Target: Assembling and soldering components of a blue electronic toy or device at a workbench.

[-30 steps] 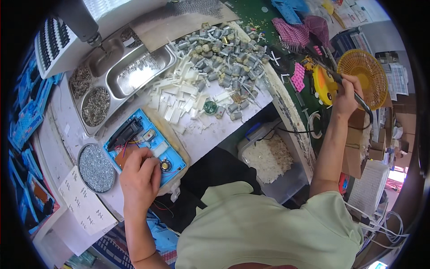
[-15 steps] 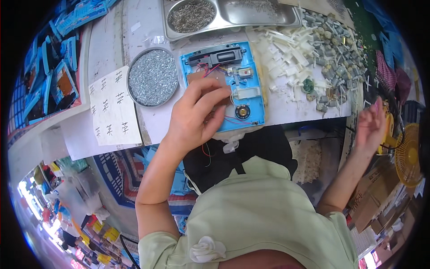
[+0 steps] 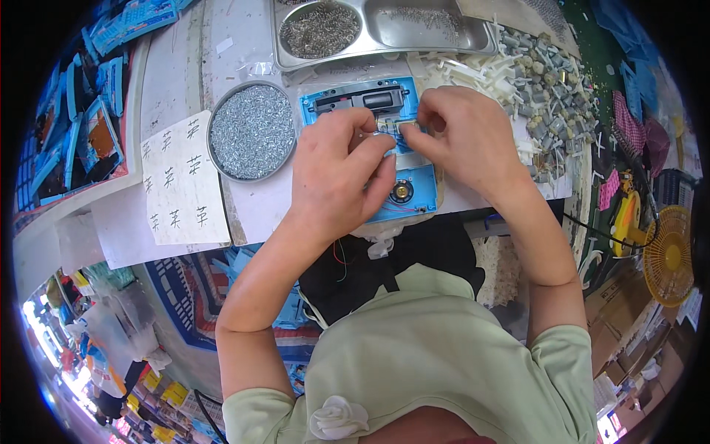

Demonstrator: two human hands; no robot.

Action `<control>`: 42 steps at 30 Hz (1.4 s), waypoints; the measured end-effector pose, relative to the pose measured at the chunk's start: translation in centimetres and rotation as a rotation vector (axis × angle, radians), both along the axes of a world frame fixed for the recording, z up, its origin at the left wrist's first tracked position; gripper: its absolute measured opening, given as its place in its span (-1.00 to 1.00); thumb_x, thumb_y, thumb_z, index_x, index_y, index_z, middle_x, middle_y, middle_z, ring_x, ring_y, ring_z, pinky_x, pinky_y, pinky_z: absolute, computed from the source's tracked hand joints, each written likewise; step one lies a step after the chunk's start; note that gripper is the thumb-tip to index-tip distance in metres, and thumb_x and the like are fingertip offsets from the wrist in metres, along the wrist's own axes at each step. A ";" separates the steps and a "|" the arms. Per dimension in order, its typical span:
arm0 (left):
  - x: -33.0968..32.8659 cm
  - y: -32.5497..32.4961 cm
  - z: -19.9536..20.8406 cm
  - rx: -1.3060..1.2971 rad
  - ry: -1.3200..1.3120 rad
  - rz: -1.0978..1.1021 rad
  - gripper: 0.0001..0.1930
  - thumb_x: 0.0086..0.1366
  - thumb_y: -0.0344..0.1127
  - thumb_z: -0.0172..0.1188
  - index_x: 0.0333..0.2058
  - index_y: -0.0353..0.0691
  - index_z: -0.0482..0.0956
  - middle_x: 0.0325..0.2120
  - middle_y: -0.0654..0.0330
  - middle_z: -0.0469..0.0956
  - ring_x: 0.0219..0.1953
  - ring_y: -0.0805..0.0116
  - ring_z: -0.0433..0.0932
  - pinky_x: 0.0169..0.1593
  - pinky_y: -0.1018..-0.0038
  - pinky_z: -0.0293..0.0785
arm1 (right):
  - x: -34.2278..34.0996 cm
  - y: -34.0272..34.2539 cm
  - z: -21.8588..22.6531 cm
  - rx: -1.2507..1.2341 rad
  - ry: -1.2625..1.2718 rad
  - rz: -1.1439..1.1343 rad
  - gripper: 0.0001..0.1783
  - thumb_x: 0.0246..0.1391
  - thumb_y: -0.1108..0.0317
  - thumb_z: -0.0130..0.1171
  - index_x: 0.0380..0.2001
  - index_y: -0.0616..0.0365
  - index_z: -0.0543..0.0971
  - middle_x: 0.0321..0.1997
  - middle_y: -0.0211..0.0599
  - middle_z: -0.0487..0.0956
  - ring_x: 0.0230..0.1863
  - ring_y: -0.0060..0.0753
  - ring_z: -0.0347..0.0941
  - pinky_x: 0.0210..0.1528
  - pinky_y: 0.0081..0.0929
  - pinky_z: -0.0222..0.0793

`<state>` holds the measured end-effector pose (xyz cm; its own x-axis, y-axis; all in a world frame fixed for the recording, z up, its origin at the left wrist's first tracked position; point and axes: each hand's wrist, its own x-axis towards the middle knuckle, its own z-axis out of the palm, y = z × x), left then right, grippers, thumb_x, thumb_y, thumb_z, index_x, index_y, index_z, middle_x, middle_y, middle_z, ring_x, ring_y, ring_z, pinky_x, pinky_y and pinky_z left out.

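Note:
A blue plastic casing lies open on the table in front of me, with wires inside. It holds a black part along its far edge and a small round speaker near its right front corner. My left hand reaches over the casing's left half, thumb and fingers pinched near its middle. From the right, my right hand bends its fingers and thumb together at the casing's right side. What either hand pinches is too small or hidden to make out. Loose wires hang below my left wrist.
Left of the casing stands a round dish of small metal pieces, beside a sheet of handwriting. A metal tray with small parts sits behind. White plastic parts and grey cylinders are heaped at right. Blue casings fill a far-left crate.
My right hand has come in from the far right to the casing, its fingers now bent together. My left hand has shifted slightly right and stays over the casing.

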<state>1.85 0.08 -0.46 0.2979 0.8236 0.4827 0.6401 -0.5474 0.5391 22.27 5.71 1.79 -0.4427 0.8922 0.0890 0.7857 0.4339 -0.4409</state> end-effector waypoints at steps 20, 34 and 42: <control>0.7 0.7 -0.2 0.047 0.163 0.035 -0.76 -0.01 -0.32 0.38 -0.29 -0.11 0.71 -0.15 0.20 0.52 -0.01 0.10 0.45 0.15 0.11 0.22 | -2.9 -0.5 3.4 -0.023 -0.351 0.206 -0.85 -0.10 0.37 0.25 -0.50 0.22 0.71 -0.36 0.06 0.69 -0.28 0.14 0.68 -0.23 -0.06 0.59; 0.8 3.5 1.3 0.008 0.129 -0.110 -0.80 0.02 -0.47 0.42 -0.33 -0.19 0.64 -0.34 0.14 0.50 -0.29 0.09 0.49 -0.22 0.23 0.41 | 1.8 2.6 1.7 -0.669 0.143 -0.026 -0.74 0.04 0.20 0.37 -0.42 0.22 0.72 -0.53 -0.25 0.70 -0.46 -0.45 0.65 -0.36 -0.43 0.54; 0.4 6.0 2.6 0.040 0.300 -0.314 -0.77 -0.04 -0.41 0.37 -0.32 -0.15 0.65 -0.42 0.22 0.46 -0.40 0.20 0.49 -0.35 0.30 0.47 | 33.4 28.0 8.0 -0.409 -0.445 -0.562 -0.59 0.15 0.05 0.30 -0.52 0.21 0.64 -0.55 -0.28 0.59 -0.57 -0.50 0.53 -0.60 -0.40 0.33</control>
<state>2.27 6.05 2.11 0.6626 0.6532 0.3663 0.5645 -0.7571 0.3290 55.69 33.69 9.83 0.1625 0.9149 -0.3695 0.9762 -0.2036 -0.0749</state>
